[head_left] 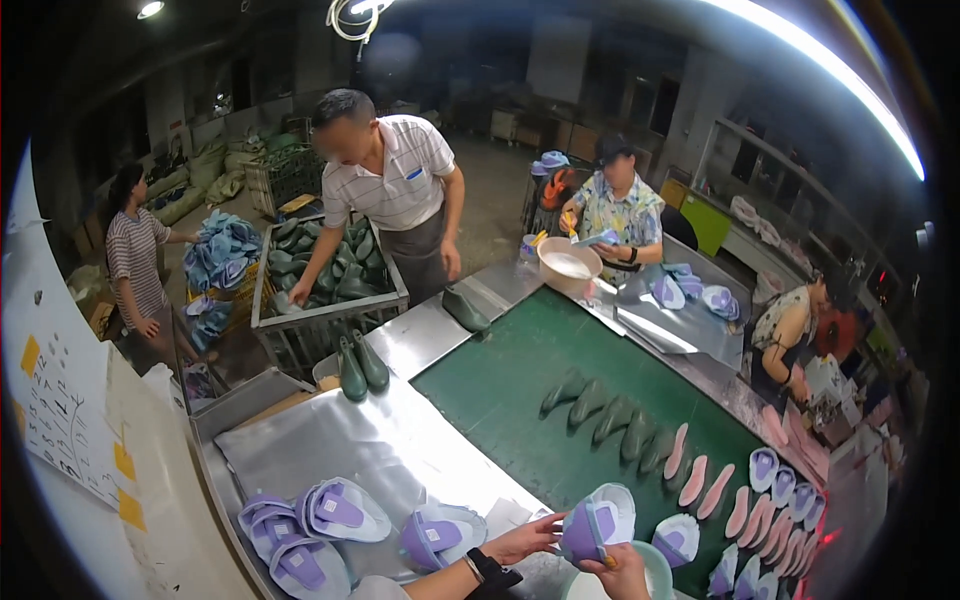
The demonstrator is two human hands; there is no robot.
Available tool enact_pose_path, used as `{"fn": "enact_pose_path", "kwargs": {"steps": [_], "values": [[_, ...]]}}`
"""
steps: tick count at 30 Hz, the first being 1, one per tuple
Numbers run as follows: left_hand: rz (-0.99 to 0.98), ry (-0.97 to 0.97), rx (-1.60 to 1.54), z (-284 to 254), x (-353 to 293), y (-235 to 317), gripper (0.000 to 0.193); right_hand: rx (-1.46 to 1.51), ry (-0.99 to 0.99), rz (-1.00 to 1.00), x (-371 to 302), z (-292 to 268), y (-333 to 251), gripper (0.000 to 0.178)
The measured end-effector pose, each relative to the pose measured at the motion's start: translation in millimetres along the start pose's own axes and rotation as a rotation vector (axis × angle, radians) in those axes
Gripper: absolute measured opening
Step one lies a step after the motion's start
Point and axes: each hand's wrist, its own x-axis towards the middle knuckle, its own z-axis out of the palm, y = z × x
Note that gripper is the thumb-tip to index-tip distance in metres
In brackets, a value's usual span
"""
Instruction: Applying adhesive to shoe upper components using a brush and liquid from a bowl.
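a handwritten sheet [75,440] is at left; small pale labels [296,559] mark purple shoe uppers [350,515] on the metal table [280,440]. the left hand [525,540] and right hand [622,576] are clamped on one purple-and-white upper [592,526] between them, near a pale bowl [661,563]. bare metal lies beyond the table's uppers, bordering the green surface [490,370].

Metal surface [330,440]: uppers [345,510] at 7 o'clock, lasts [371,364] at 12. Green belt [490,375]: lasts [613,421] central, insoles [737,512] at 4 o'clock.
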Motion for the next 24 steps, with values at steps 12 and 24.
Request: {"fn": "enact_pose_path", "kwargs": {"steps": [12,24], "values": [[0.000,0.097,0.615,90,3,-38,0.057,0.235,-0.127,-0.066,-77,-32,88,0.043],[-0.057,0.070,0.373,132,-12,-21,0.028,0.445,0.275,0.043,-150,-74,153,0.022]]}}
